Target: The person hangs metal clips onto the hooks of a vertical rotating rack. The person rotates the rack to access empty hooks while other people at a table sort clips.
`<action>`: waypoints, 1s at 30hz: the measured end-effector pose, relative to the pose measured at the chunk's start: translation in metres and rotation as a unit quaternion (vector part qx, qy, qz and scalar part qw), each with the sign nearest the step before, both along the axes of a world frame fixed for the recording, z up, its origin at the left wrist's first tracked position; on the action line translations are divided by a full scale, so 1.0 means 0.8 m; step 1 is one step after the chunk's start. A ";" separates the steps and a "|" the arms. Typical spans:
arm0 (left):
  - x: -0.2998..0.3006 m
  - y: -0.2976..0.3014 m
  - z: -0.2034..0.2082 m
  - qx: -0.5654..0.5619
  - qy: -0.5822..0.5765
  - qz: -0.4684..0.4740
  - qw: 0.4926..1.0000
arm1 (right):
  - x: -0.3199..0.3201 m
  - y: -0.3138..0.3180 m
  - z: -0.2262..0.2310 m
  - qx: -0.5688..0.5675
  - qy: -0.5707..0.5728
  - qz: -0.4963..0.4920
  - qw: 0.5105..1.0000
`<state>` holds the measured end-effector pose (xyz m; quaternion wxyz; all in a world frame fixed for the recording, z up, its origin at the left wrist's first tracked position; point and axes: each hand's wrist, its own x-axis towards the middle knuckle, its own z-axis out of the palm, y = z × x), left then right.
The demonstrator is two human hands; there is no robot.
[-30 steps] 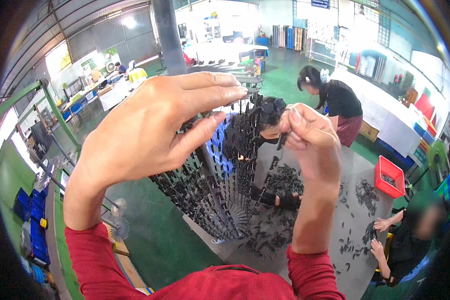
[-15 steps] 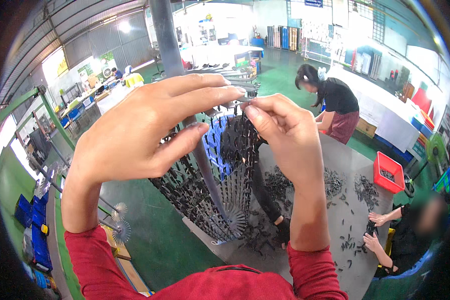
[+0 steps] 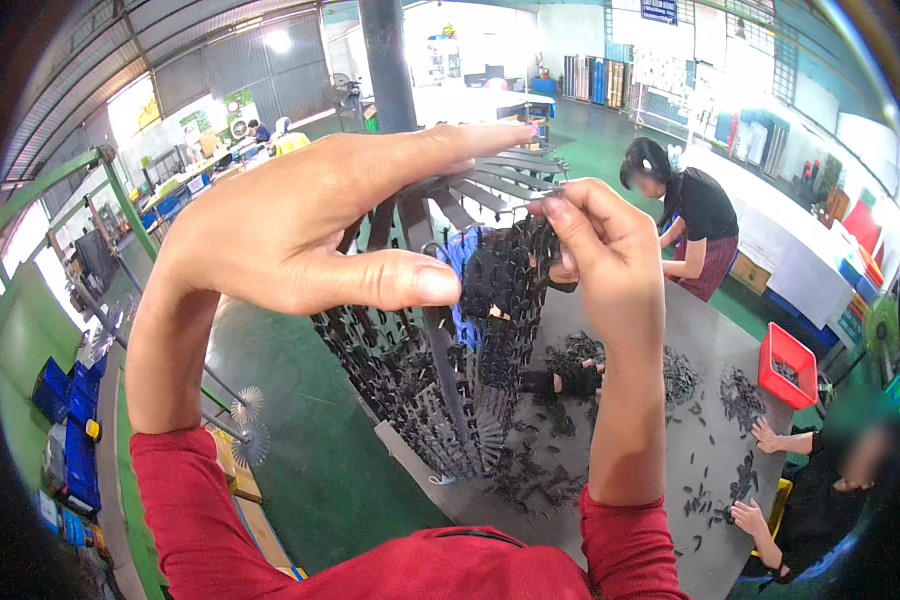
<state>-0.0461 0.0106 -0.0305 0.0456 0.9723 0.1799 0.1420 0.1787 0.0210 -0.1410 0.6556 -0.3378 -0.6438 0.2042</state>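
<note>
Facing the rack (image 3: 438,360), we hold our left hand (image 3: 300,220) open over its metal strips (image 3: 456,208), while our right hand (image 3: 602,228) pinches closed at one strip's tip; we cannot tell what lies between the fingertips. The rack, hung with black pieces (image 3: 370,365), and our right forearm (image 3: 630,400) partly hide the grey table (image 3: 682,450), where loose pieces (image 3: 680,375) lie. A red basket (image 3: 782,388) contains dark pieces; we cannot see clearly inside the blue bins (image 3: 82,450) at left.
</note>
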 end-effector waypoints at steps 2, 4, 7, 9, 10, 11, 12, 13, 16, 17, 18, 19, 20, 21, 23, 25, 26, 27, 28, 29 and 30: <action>-0.003 0.004 -0.002 -0.004 -0.004 -0.011 1.000 | 0.003 0.009 0.000 -0.005 -0.003 -0.003 1.000; -0.004 0.004 -0.001 0.006 0.017 -0.009 1.000 | 0.007 0.019 -0.001 -0.017 -0.017 -0.008 1.000; -0.004 0.003 0.003 0.041 0.050 -0.043 0.997 | 0.007 0.033 -0.005 -0.018 0.008 0.002 1.000; -0.003 0.002 0.002 0.069 0.045 -0.060 0.995 | 0.005 0.033 -0.008 -0.019 0.051 0.000 0.999; -0.004 0.001 0.000 0.076 0.048 -0.055 0.994 | 0.004 0.029 -0.009 -0.020 0.074 -0.002 0.997; -0.004 0.000 -0.002 0.085 0.055 -0.055 0.993 | 0.003 0.024 -0.008 -0.012 0.075 -0.024 0.997; -0.005 -0.001 -0.004 0.099 0.067 -0.051 0.991 | 0.001 0.014 -0.009 0.024 0.087 -0.059 0.994; -0.005 -0.002 -0.007 0.082 0.044 -0.044 0.995 | -0.002 0.001 -0.011 0.046 0.101 -0.100 0.989; -0.004 -0.008 -0.013 0.062 0.008 -0.027 0.998 | -0.004 -0.051 -0.018 0.031 0.064 -0.085 0.994; -0.003 -0.009 -0.014 0.070 -0.001 -0.019 0.997 | -0.011 -0.059 -0.021 0.050 0.090 -0.006 0.995; 0.000 -0.010 -0.016 0.078 -0.014 -0.011 0.997 | -0.018 -0.066 -0.023 0.058 0.123 0.070 0.988; 0.004 -0.010 -0.018 0.090 -0.023 -0.006 0.996 | -0.014 -0.069 -0.020 0.039 0.045 0.079 0.995; 0.007 -0.010 -0.019 0.102 -0.034 -0.014 0.994 | -0.015 -0.071 -0.020 0.031 0.064 0.079 0.994; 0.011 -0.009 -0.020 0.120 -0.044 -0.024 0.992 | -0.016 -0.070 -0.019 0.027 0.081 0.079 0.993; 0.016 -0.008 -0.021 0.124 -0.067 -0.031 0.989 | -0.016 -0.068 -0.015 0.021 0.105 0.071 0.992; 0.019 -0.006 -0.017 0.149 -0.031 -0.034 0.988 | -0.015 -0.065 -0.012 0.009 0.086 0.046 0.995; 0.019 -0.005 -0.016 0.146 -0.026 -0.038 0.988 | -0.014 -0.063 -0.011 -0.001 0.083 0.033 0.996; 0.020 -0.003 -0.015 0.136 -0.024 -0.041 0.990 | -0.013 -0.061 -0.010 0.002 0.074 0.024 0.997; 0.020 -0.002 -0.014 0.132 -0.014 -0.055 0.990 | -0.012 -0.058 -0.009 0.006 0.065 0.015 0.998; 0.020 0.000 -0.012 0.121 -0.007 -0.069 0.990 | -0.011 -0.055 -0.009 -0.001 0.060 0.006 0.998; 0.021 0.003 -0.012 0.110 0.000 -0.084 0.990 | -0.011 -0.051 -0.009 0.025 0.042 -0.005 0.999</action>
